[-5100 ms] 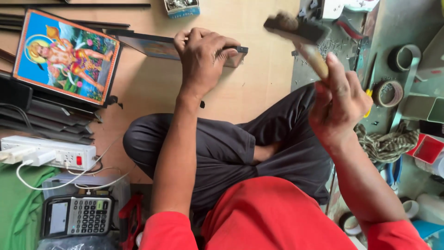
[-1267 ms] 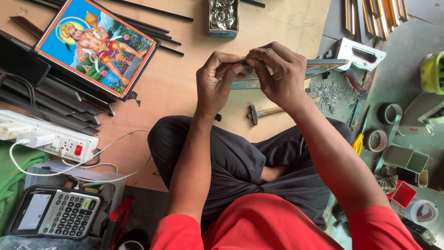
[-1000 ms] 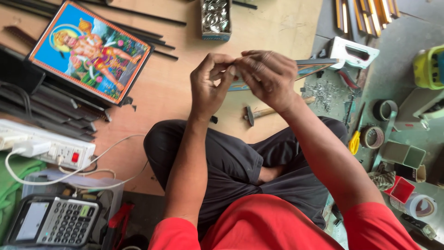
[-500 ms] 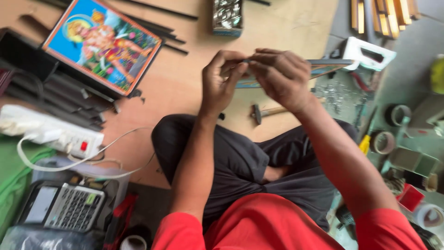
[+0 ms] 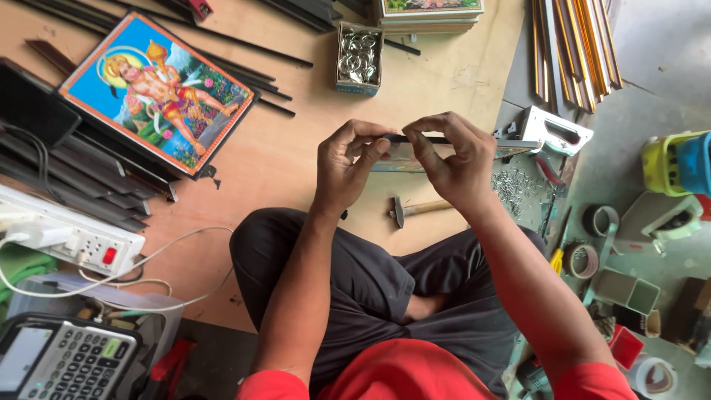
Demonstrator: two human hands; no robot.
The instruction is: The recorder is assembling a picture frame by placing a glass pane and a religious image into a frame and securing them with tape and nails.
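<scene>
Plywood, pale brown and scuffed, makes the work board (image 5: 296, 163) on the floor before a cross-legged person in dark trousers and a red shirt. Both hands are raised over the board's right part. The left hand (image 5: 348, 167) and the right hand (image 5: 452, 159) pinch the top edge of a small glazed picture frame with a thin dark rim (image 5: 404, 152), held edge-on between them; the fingers (image 5: 426, 159) of each hand are closed on that rim, thumbs beneath. Whether a nail or clip sits between the fingertips cannot be told.

Just below the hands a small steel-headed hammer with a wooden handle (image 5: 415, 209) lies on the board. Near the far edge stands an open cardboard box of shiny metal rings (image 5: 359, 58), and toward the far left corner lies a brightly coloured religious print in a dark frame (image 5: 159, 92) over a heap of black frame mouldings (image 5: 89, 185). A scatter of small loose nails (image 5: 518, 189) lies at the board's right edge.

I judge the grip slight: glass held only by its rim could slip and strike the hammer head, or crack under uneven squeezing. Loose nails close to the knee could prick.

The frame's face is seen too obliquely to read, and its right end passes behind the right hand. A white power strip (image 5: 70, 237) and grey calculator (image 5: 63, 359) are cut by the left edge.
</scene>
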